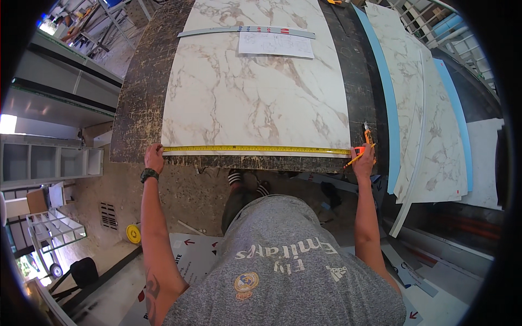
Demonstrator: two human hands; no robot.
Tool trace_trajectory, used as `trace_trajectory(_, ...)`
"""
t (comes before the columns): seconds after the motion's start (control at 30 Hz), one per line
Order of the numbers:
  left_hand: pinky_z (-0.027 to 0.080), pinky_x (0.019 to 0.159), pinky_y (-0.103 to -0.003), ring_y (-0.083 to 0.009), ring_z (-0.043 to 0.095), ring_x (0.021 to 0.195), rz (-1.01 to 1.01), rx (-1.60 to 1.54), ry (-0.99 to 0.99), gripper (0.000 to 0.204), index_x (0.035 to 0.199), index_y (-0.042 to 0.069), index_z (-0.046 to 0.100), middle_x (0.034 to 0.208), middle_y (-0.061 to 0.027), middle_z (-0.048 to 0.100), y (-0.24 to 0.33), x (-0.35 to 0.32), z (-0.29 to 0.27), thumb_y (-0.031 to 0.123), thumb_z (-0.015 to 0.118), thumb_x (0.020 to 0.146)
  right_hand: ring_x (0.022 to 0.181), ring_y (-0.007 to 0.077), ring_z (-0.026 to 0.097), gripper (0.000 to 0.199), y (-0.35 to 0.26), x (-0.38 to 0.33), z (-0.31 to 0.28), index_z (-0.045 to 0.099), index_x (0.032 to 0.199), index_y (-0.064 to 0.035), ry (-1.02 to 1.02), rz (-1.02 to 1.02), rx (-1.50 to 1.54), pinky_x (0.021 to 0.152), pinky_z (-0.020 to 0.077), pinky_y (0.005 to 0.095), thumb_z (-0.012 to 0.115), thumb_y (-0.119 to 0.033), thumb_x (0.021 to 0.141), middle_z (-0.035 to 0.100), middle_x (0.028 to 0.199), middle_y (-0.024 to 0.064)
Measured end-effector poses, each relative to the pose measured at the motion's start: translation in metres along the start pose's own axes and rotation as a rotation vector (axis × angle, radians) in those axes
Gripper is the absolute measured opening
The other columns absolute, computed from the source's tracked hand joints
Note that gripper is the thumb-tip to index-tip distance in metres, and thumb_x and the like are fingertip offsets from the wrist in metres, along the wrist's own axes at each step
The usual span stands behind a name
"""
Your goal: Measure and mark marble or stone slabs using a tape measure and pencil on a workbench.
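Note:
A yellow tape measure (255, 149) is drawn out straight along the near edge of a white marble-patterned sheet (255, 103). My left hand (154, 157) pinches the tape's end at the sheet's left corner. At the right corner, my right hand (363, 162) is closed round the orange-red case, with a yellow pencil (354, 159) sticking out between its fingers. Just beyond that hand, an orange utility knife (368, 133) lies on the dark, scratched worktable (136, 119). Part of the case is hidden by my fingers.
Across the sheet's far part lie a long grey straightedge (217, 32) and a white paper with drawings (276, 45). More marble-patterned panels (429, 119) are stacked to the right. Grey cabinet frames (43, 160) stand at left. A yellow disc (133, 233) sits low at left.

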State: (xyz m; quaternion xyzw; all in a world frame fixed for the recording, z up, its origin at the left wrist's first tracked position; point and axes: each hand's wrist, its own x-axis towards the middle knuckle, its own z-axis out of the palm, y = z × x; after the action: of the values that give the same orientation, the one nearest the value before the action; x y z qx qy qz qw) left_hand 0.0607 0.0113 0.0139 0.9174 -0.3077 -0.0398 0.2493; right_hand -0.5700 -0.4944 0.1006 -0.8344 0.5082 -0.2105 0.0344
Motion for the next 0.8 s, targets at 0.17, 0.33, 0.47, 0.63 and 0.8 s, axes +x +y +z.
trace_trajectory(0.17, 0.053, 0.078, -0.042, -0.0309, 0.065, 0.085, 0.029, 0.017, -0.091, 0.011, 0.106, 0.009, 0.069, 0.101, -0.0123, 0.066, -0.004, 0.012, -0.007, 0.009, 0.065, 0.096, 0.094, 0.042, 0.064, 0.043, 0.0, 0.0, -0.001, 0.052, 0.122, -0.005, -0.012, 0.023, 0.015, 0.081, 0.055, 0.0492, 0.076, -0.026, 0.094, 0.06, 0.114, 0.0221)
trace_trajectory(0.33, 0.053, 0.079, -0.042, -0.0306, 0.064, 0.085, 0.061, 0.027, -0.057, 0.01, 0.104, 0.008, 0.069, 0.101, -0.0122, 0.066, -0.004, 0.011, -0.004, 0.009, 0.065, 0.095, 0.094, 0.0419, 0.064, 0.044, 0.002, 0.0, 0.0, 0.052, 0.123, -0.0047, -0.002, 0.012, 0.027, 0.082, 0.0546, 0.049, 0.076, -0.026, 0.094, 0.06, 0.113, 0.0221)
trace_trajectory(0.47, 0.053, 0.079, -0.042, -0.0307, 0.064, 0.086, 0.062, 0.018, -0.021, 0.01, 0.105, 0.008, 0.069, 0.101, -0.0121, 0.066, 0.0, 0.007, -0.002, 0.008, 0.065, 0.095, 0.094, 0.0418, 0.063, 0.044, 0.002, -0.002, 0.0, 0.052, 0.123, -0.0046, -0.002, 0.005, 0.015, 0.082, 0.0544, 0.0488, 0.076, -0.026, 0.094, 0.059, 0.113, 0.0222)
trace_trajectory(0.63, 0.052, 0.08, -0.043, -0.0321, 0.064, 0.087, 0.064, -0.01, 0.03, 0.012, 0.106, 0.009, 0.07, 0.101, -0.0117, 0.067, 0.01, -0.002, 0.001, 0.009, 0.064, 0.096, 0.095, 0.0421, 0.063, 0.045, 0.003, -0.004, 0.002, 0.052, 0.124, -0.0044, 0.0, -0.004, 0.0, 0.083, 0.0544, 0.049, 0.076, -0.026, 0.094, 0.059, 0.114, 0.0226)
trace_trajectory(0.8, 0.052, 0.081, -0.044, -0.0337, 0.064, 0.088, 0.076, -0.031, 0.059, 0.014, 0.107, 0.01, 0.07, 0.1, -0.0113, 0.067, 0.008, -0.005, -0.002, 0.009, 0.062, 0.096, 0.096, 0.0427, 0.063, 0.045, 0.001, -0.004, 0.004, 0.051, 0.125, -0.0041, -0.005, 0.012, -0.005, 0.084, 0.0544, 0.0499, 0.076, -0.027, 0.094, 0.058, 0.115, 0.0232)
